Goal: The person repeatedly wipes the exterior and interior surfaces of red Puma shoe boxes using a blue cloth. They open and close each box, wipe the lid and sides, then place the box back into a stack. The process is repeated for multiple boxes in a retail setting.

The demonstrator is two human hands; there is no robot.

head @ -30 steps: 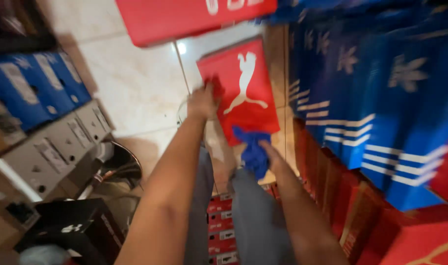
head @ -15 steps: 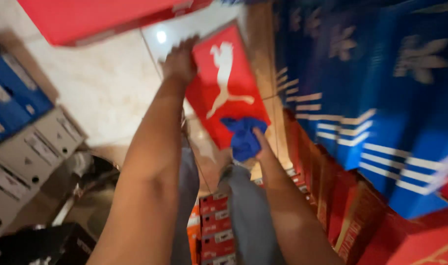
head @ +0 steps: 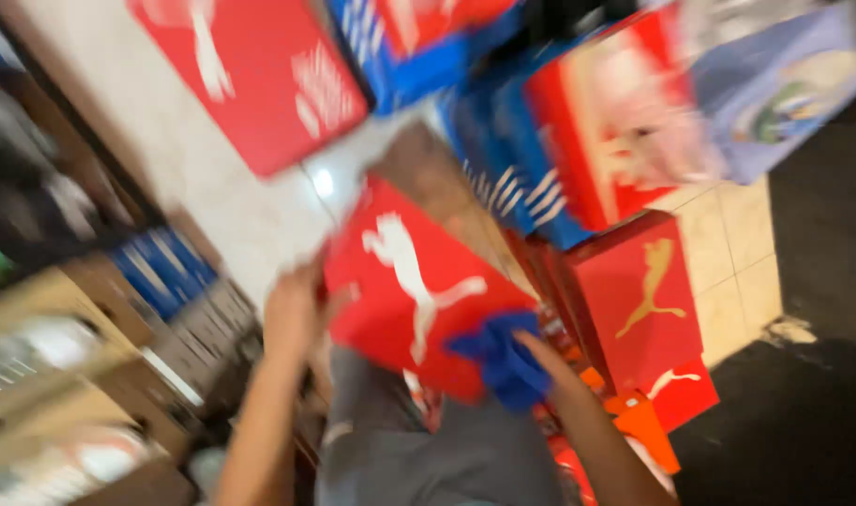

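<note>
Pretty blurry view here, but I'm seeing one red shoebox [head: 414, 300] with a white leaping-animal mark being held up over the lap, tilted, with two hands on it. The left hand [head: 292, 314] is gripping the box's left edge, fingers wrapped onto it. The right hand [head: 545, 370] is clutching one blue cloth [head: 503, 361] and pressing it against the box's lower right corner. Around that I'm counting one more big red box [head: 259, 75] lying on the pale tiled floor [head: 728, 253] up top, one red box with a gold mark [head: 634, 290] standing just to the right, and a stack of blue striped boxes [head: 503, 178] behind it, too smeared to count. Grey and blue boxes [head: 165, 272] are sitting on the left, number unclear.
</note>
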